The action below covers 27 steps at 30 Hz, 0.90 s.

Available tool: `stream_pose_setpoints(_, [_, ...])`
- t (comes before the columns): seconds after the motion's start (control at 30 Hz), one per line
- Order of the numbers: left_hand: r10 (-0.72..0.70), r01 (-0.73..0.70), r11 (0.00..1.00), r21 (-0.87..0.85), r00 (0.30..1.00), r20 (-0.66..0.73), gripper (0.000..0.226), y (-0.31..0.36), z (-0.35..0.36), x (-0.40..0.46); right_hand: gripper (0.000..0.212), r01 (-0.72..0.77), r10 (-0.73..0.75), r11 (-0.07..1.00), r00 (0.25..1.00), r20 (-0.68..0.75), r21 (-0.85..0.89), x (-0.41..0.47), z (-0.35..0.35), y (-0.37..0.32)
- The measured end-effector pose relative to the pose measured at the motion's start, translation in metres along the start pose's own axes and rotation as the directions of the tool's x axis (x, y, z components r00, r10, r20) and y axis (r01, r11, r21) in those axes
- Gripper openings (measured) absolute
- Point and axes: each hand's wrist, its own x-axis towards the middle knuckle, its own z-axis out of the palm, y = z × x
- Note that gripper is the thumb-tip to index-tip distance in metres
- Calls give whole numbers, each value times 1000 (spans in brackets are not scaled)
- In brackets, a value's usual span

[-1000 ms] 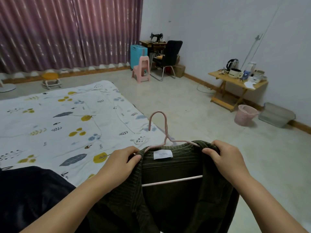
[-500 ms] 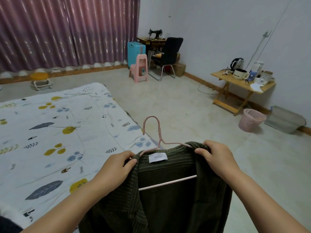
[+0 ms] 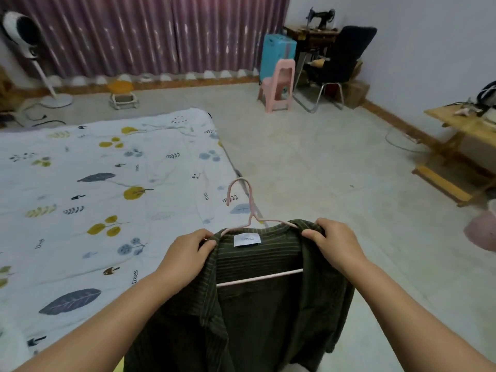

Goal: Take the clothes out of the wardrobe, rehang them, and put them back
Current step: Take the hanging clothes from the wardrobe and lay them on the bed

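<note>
A dark green striped shirt hangs on a pink hanger in front of me, its white neck label facing up. The hanger's hook sticks up and away from me, and its bottom bar shows inside the open collar. My left hand pinches the shirt's left shoulder at the hanger's end. My right hand grips the right shoulder and collar. The wardrobe is out of view.
A white leaf-print quilt covers the bed on my left. Bare floor lies ahead and to the right. Farther off stand a pink plastic chair, a black chair, a wooden folding table, a pink bin and a standing fan.
The view has swung left, so the fan came into sight and the table slid to the right edge. Both hands keep their hold on the shirt's shoulders.
</note>
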Motion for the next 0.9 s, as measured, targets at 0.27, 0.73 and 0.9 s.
stream_pose_setpoints(0.27, [-208, 205, 978, -40, 970, -123, 24, -46, 21, 88, 28, 124, -116, 991, 985, 126, -53, 135, 73, -18])
stream_pose_setpoints(0.73, [-364, 333, 928, -170, 909, -205, 22, -168, 97, 204, 49, 48, -2, 957, 987, 159, -286, 225, 242, -21])
stream_pose_setpoints(0.9, [-414, 388, 907, -165, 894, -172, 22, -210, 130, 233, 66, -136, 228, 935, 938, 262, -327, 234, 299, -17])
